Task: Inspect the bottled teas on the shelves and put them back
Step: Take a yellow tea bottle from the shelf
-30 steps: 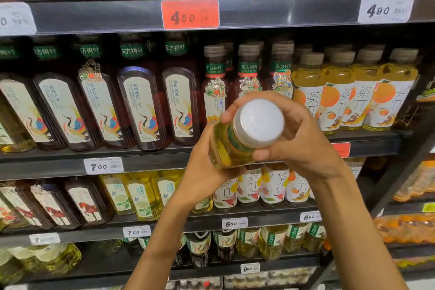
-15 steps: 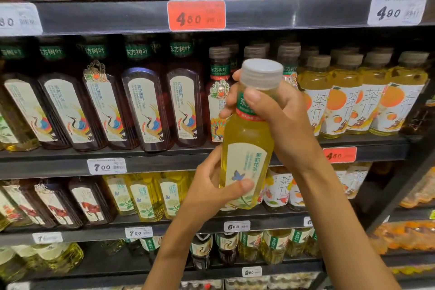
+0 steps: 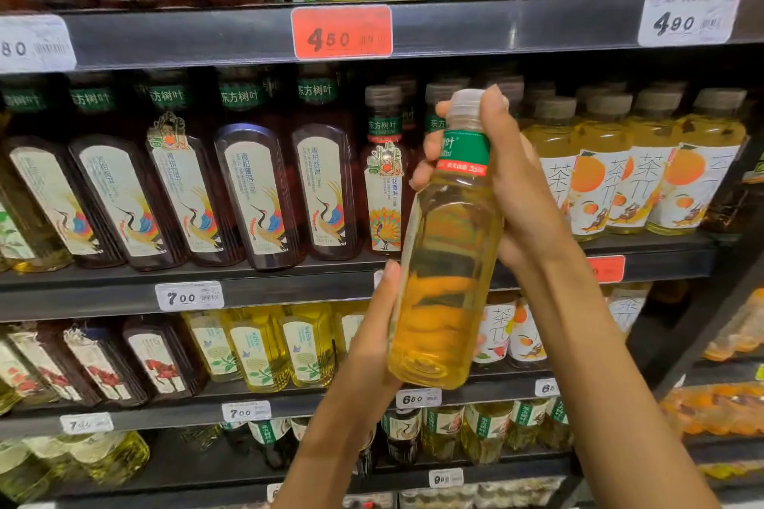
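A yellow tea bottle (image 3: 446, 252) with a white cap and a green neck band stands nearly upright in front of the shelves, its clear back side turned toward me. My right hand (image 3: 508, 186) grips its neck and cap from the right. My left hand (image 3: 372, 335) holds the lower body from the left and behind, fingers showing through the liquid. Behind it, dark brown tea bottles (image 3: 256, 194) with crane labels and yellow orange-label bottles (image 3: 628, 178) fill the middle shelf (image 3: 289, 289).
Price tags hang on the shelf edges, a red one (image 3: 342, 32) above. More yellow flower-label bottles (image 3: 264, 347) stand on the lower shelf. A dark upright post (image 3: 711, 326) bounds the shelving on the right, with orange packs (image 3: 727, 409) beyond it.
The bottle went from lying tilted with its cap toward me to upright, then turned so its front label faces away. Both hands rose a little with it.
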